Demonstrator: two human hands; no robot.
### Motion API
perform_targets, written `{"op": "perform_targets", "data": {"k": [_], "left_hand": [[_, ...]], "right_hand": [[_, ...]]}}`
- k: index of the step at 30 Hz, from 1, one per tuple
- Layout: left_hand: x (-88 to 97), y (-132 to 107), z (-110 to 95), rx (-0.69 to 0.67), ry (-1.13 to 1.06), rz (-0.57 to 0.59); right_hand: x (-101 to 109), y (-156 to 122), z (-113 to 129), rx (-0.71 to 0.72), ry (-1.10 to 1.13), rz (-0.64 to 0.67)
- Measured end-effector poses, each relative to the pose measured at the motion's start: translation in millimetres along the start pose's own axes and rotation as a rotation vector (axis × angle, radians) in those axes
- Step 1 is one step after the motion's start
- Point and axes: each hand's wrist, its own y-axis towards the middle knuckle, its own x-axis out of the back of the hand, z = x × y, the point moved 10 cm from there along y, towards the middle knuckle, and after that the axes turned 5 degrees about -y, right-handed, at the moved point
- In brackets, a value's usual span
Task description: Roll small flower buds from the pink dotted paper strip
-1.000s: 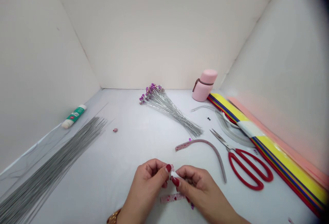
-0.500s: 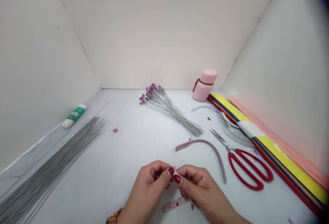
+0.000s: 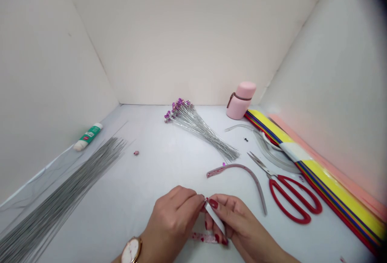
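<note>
Wrists have rolled since the last frame: left hand (image 3: 171, 224) turned over, watch (image 3: 131, 250) face now showing, and white-backed strip (image 3: 214, 217) now angled down out of the pinch. Left hand closed, fingertips pinching the strip's upper end; right hand (image 3: 238, 222) closed on the same strip, further down. Strip sits between both hands, just above the table. Heart-print strip (image 3: 205, 237) lies under the hands, can't tell if it's the same piece.

Risk: thin strip could crease or tear if twisted too hard, or spring loose if either pinch eases. Curved speckled strip (image 3: 238, 169) lies just ahead of right hand and could get knocked. Red-handled scissors (image 3: 292, 198) sit further right, blades pointing away. Ahead of the hands: silver-stemmed purple flower bunch (image 3: 193, 124), pink bottle (image 3: 241, 100). Far left: grey wire bundle (image 3: 60, 186), glue stick (image 3: 87, 137). Far right: coloured paper stack (image 3: 320, 162). None touch the hands.
</note>
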Motion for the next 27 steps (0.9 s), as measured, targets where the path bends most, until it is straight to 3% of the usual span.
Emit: {"op": "perform_targets", "data": {"k": [4, 8, 11, 20, 24, 27], "left_hand": [[-6.7, -1, 0, 0.015, -0.078, 0.075], [-4.6, -4, 24, 0.297, -0.436, -0.05], [-18.3, -11, 42, 0.538, -0.734, -0.09], [-39.9, -24, 55, 0.784, -1.063, -0.144], [-34.4, -25, 54, 0.78, -0.951, -0.156], [-15.4, -18, 48, 0.637, -0.679, -0.184]], "right_hand": [[7, 3, -1, -0.014, -0.031, -0.056], [11, 3, 4, 0.043, -0.048, -0.092], [13, 1, 5, 0.065, -0.121, -0.095], [17, -3, 8, 0.091, -0.331, -0.165], [15, -4, 9, 0.085, -0.334, -0.178], [14, -5, 10, 0.099, -0.305, -0.173]]}}
